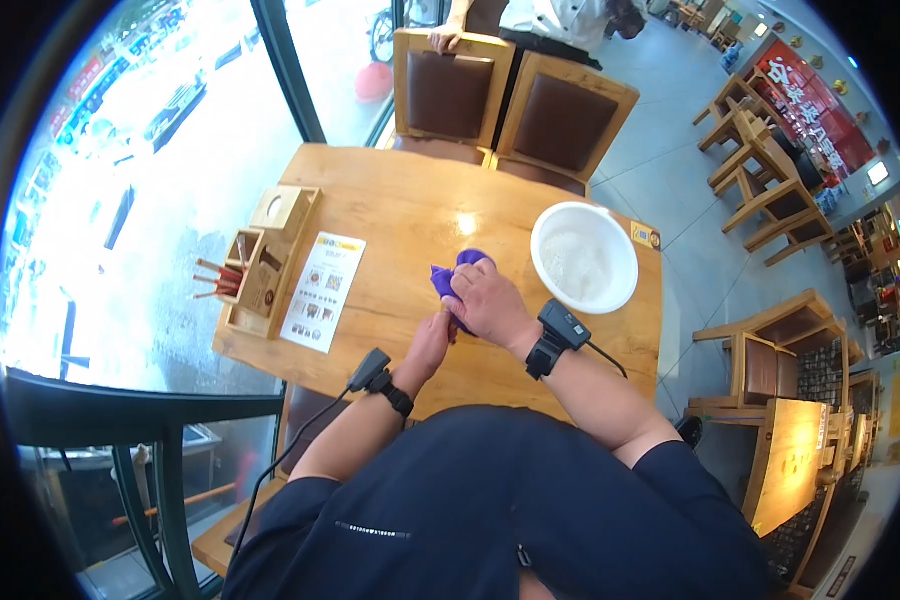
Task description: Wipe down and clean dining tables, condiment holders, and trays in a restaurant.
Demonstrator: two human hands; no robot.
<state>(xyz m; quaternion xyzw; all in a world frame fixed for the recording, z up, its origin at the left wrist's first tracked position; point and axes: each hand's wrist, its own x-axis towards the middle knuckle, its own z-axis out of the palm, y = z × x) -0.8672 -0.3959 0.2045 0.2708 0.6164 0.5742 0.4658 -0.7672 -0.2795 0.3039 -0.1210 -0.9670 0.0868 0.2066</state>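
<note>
Over the wooden table, my right hand (487, 304) is closed around a bunched purple cloth (442, 280), whose folds stick out past the knuckles. My left hand (429, 343) is just below and to the left, its fingers curled at the cloth's lower end; the right hand partly hides that grip. To the right of my hands stands a white plastic basin (585, 259) with cloudy, sudsy water in it. Both wrists wear black straps with small cabled devices.
A wooden caddy (270, 262) with red-tipped chopsticks and a printed sheet (324, 291) lie at the table's (397, 202) left, by the window. Two chairs (450, 94) stand at the far side, where a person rests a hand on one backrest. A sticker (645, 235) marks the right corner.
</note>
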